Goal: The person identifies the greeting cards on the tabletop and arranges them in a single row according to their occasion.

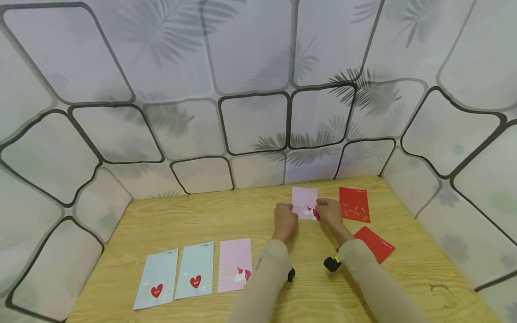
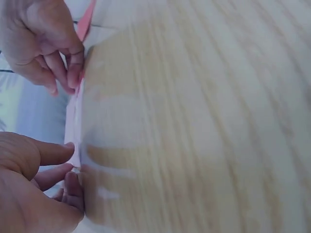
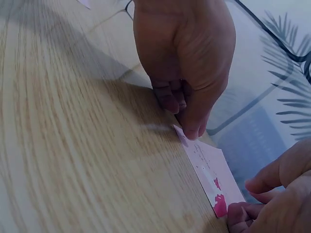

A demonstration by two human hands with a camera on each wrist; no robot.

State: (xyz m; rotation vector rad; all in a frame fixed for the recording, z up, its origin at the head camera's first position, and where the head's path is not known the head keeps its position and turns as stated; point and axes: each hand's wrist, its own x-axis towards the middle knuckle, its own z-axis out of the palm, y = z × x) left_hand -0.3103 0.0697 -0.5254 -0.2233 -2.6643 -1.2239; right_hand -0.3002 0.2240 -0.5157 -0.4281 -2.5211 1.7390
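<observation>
A pink card with a unicorn (image 1: pixel 304 202) lies at the back of the table between both hands. My left hand (image 1: pixel 285 220) holds its left edge; in the right wrist view the left hand's (image 3: pixel 187 63) thumb rests on the card's (image 3: pixel 204 167) corner. On the opposite side, my right hand (image 1: pixel 330 214) grips the right edge beside the unicorn's red mane. From the left wrist view, the right hand (image 2: pixel 46 43) has its fingertips together on the thin card edge, while the left hand (image 2: pixel 36 184) has thumb and fingers around the near end.
To the right lie a red card (image 1: pixel 354 205) and another red card (image 1: pixel 373 244), partly behind the right sleeve. At the left are two light-blue heart cards (image 1: pixel 157 273) (image 1: pixel 195 264) and a second pink unicorn card (image 1: pixel 234 260). Patterned curtains (image 1: pixel 258 130) border the wooden table (image 1: pixel 194 217).
</observation>
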